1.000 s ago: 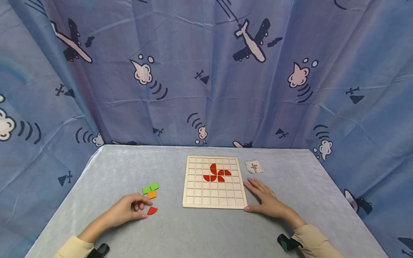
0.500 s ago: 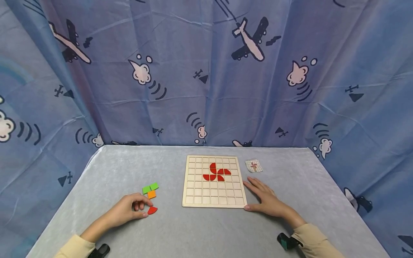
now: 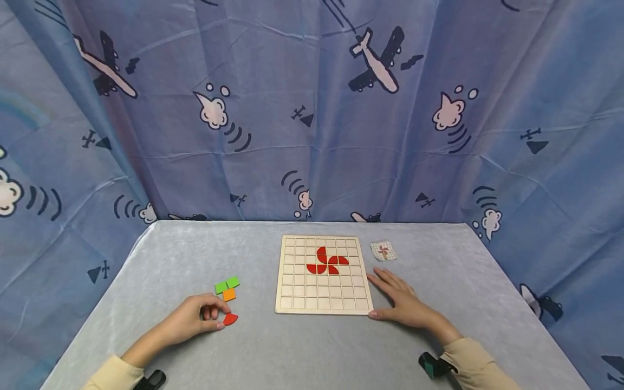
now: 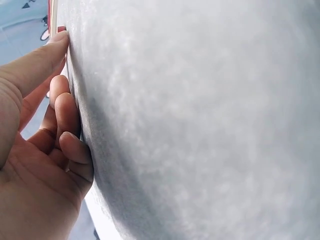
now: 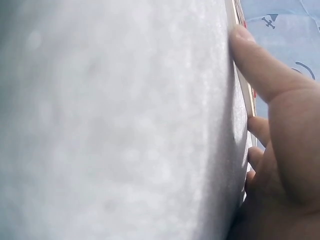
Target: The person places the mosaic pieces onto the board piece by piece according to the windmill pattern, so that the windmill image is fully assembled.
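We see little change over the last second: the left hand's [image 3: 192, 318] thumb and forefinger have edged in slightly on the red quarter-circle [image 3: 231, 319], which suggests to us a hold being settled, with the piece not yet carried off. It lies low by the table [image 3: 258, 352], right at those two tips, lightly pinched as far as we can tell (the left wrist view gives us just a sliver of red past the thumb), and well apart from the wooden board [image 3: 324, 293]. The red pinwheel [image 3: 321, 255] on the board is unchanged. The right hand [image 3: 402, 304] lies spread, grasping nothing, its thumb touching the board's near right corner.
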{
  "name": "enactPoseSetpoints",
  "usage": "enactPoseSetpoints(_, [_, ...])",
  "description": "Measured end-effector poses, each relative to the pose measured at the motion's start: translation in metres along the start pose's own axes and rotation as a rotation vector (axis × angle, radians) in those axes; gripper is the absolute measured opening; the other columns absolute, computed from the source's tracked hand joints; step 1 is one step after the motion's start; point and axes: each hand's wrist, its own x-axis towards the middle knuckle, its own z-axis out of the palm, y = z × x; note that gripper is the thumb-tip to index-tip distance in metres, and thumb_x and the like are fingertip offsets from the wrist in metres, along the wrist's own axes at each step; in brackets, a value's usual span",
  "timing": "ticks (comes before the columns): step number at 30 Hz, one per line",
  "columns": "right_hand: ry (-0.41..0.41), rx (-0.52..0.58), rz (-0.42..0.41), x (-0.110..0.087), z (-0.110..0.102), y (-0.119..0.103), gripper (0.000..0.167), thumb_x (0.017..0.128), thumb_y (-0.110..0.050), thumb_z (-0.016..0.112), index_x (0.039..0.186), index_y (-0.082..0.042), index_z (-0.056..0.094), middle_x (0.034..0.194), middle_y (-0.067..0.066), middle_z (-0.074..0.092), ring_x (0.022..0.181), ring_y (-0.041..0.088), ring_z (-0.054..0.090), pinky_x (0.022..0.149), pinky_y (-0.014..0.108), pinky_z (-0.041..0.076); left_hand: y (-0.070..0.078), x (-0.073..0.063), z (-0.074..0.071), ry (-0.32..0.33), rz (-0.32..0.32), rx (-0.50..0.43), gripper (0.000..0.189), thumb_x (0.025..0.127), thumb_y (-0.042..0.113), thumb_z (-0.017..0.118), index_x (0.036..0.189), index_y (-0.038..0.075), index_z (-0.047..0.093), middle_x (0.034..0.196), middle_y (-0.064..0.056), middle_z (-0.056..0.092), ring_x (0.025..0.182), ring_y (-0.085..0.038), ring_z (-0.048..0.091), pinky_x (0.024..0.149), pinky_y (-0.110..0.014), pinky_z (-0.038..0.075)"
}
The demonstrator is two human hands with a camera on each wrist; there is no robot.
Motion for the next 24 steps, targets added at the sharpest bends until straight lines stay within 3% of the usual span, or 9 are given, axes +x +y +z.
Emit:
enactPoseSetpoints(10, [-0.001,0.0,0.005,0.0,0.001,0.001,0.09,0.078,-0.05,0.077,0.152,-0.013,0.04,0.162,0.019,0.027,0.148,0.049,0.019,0.109,0.074,0.016,0.005,0.005,0.004,-0.012,0.036,0.01,0.022,0.082,0.021,0.08,0.1,0.013,0.071,0.077,-0.001,0.059,0.064,0.003,0.048,0.057,-0.02,0.045])
enactPoseSetpoints(15, [0.003,0.003,0.001,0.0,0.001,0.001,0.09,0.078,-0.05,0.077,0.152,-0.014,0.04,0.162,0.019,0.027,0.148,0.048,0.019,0.108,0.075,0.016,0.008,0.01,0.008,-0.018,0.022,0.012,0.022,0.082,0.023,0.081,0.1,0.015,0.072,0.077,0.003,0.059,0.064,0.004,0.048,0.057,-0.019,0.046])
enactPoseSetpoints(24, [-0.005,0.004,0.015,-0.001,0.001,0.0,0.091,0.078,-0.05,0.077,0.152,-0.014,0.039,0.162,0.019,0.026,0.148,0.048,0.018,0.108,0.075,0.016,0.017,0.031,0.018,-0.059,0.048,0.013,0.023,0.082,0.022,0.081,0.101,0.016,0.071,0.079,0.004,0.059,0.064,0.004,0.049,0.058,-0.019,0.047])
